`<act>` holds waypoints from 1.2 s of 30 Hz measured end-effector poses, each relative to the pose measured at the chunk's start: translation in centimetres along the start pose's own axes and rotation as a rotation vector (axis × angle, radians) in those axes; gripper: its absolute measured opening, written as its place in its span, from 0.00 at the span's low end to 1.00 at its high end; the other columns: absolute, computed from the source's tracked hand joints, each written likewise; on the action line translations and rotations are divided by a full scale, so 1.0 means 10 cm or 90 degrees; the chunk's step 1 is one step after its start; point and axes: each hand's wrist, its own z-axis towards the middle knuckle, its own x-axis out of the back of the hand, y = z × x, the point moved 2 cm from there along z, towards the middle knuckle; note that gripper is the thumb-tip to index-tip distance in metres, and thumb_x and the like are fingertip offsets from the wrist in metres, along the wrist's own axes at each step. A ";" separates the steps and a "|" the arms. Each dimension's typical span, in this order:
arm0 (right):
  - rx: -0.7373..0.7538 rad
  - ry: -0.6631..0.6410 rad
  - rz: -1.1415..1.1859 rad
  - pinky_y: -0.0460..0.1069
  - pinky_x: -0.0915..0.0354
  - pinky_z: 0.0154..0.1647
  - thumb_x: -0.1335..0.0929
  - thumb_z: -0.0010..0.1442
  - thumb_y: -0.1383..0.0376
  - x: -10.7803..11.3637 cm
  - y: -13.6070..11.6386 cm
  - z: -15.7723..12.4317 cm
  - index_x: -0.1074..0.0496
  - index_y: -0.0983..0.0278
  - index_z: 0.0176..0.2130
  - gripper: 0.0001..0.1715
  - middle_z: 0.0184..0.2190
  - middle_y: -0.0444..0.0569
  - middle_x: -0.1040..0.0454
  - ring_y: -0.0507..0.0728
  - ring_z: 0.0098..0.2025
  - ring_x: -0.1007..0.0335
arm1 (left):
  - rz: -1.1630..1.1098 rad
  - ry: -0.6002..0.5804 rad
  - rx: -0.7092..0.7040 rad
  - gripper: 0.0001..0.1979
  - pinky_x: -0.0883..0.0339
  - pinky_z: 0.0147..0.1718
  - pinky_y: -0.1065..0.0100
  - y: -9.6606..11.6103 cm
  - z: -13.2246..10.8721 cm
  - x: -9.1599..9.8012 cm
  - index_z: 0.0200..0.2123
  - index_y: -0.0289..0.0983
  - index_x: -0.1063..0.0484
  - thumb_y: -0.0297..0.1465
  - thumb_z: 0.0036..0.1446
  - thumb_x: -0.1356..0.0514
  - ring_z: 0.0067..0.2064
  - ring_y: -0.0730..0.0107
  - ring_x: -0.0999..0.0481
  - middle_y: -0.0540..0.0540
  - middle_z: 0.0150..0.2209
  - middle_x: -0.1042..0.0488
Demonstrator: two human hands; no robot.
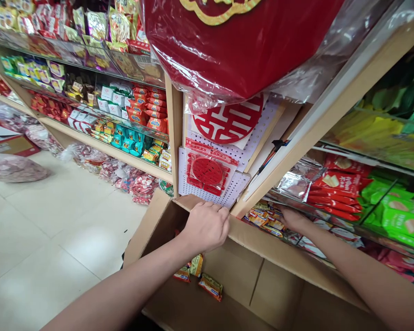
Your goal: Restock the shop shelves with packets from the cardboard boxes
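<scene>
My left hand (207, 226) grips the far flap edge of an open cardboard box (262, 285), fingers curled over the rim. A few small orange and green snack packets (210, 286) lie on the box floor just below that hand. My right hand (294, 219) reaches into the lower shelf on the right, among small orange snack packets (267, 219); its fingers are hidden behind the box flap and the packets.
A wooden shelf post (174, 133) stands ahead, with a white pegboard (212, 177) of red decorations. Red and green snack bags (365, 193) fill the right shelves, and packed shelves (100, 105) run along the left. A red lantern in plastic (234, 41) hangs overhead. Tiled floor (55, 230) lies to the left.
</scene>
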 end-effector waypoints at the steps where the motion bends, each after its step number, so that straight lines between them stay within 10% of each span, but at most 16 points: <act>1: 0.000 -0.006 -0.001 0.50 0.46 0.51 0.39 0.54 0.67 -0.02 0.01 0.03 0.41 0.71 0.53 0.26 0.49 0.60 0.36 0.60 0.50 0.39 | 0.001 0.000 -0.003 0.13 0.42 0.31 0.63 0.00 0.00 0.00 0.31 0.36 0.31 0.32 0.56 0.55 0.35 0.63 0.31 0.45 0.30 0.28; 15: 0.044 -0.122 0.005 0.49 0.41 0.44 0.39 0.53 0.66 0.20 -0.14 -0.15 0.31 0.72 0.43 0.19 0.42 0.58 0.29 0.59 0.42 0.33 | 0.015 0.004 -0.022 0.14 0.43 0.30 0.64 -0.04 0.00 -0.02 0.29 0.36 0.32 0.33 0.56 0.56 0.32 0.64 0.31 0.45 0.28 0.29; 23: 0.061 0.030 0.197 0.54 0.41 0.44 0.38 0.52 0.56 0.91 -1.06 -1.66 0.30 0.58 0.36 0.14 0.38 0.53 0.29 0.61 0.41 0.35 | 0.007 0.015 -0.024 0.15 0.44 0.30 0.64 -0.03 0.00 -0.04 0.31 0.36 0.31 0.34 0.57 0.56 0.33 0.64 0.31 0.45 0.29 0.28; 29: 0.264 -0.163 0.481 0.51 0.41 0.48 0.34 0.48 0.58 -0.14 -2.16 -1.94 0.35 0.53 0.43 0.20 0.44 0.46 0.33 0.59 0.47 0.38 | 0.020 0.022 -0.032 0.15 0.44 0.30 0.64 -0.04 0.00 -0.03 0.30 0.37 0.31 0.33 0.57 0.56 0.33 0.62 0.31 0.46 0.29 0.28; 33: 0.167 -0.165 0.448 0.52 0.37 0.41 0.32 0.43 0.63 -0.99 -2.31 -1.48 0.36 0.56 0.35 0.16 0.38 0.44 0.31 0.59 0.41 0.35 | 0.018 0.016 -0.028 0.16 0.44 0.31 0.64 -0.01 -0.03 -0.01 0.31 0.36 0.31 0.33 0.57 0.56 0.33 0.64 0.31 0.45 0.29 0.28; 36: 0.158 -0.101 0.462 0.51 0.38 0.39 0.35 0.44 0.69 -1.22 -2.29 -1.33 0.37 0.58 0.34 0.14 0.34 0.45 0.31 0.58 0.38 0.34 | 0.010 0.015 -0.017 0.16 0.43 0.31 0.65 0.00 -0.03 -0.02 0.31 0.35 0.30 0.34 0.57 0.56 0.33 0.64 0.31 0.44 0.28 0.28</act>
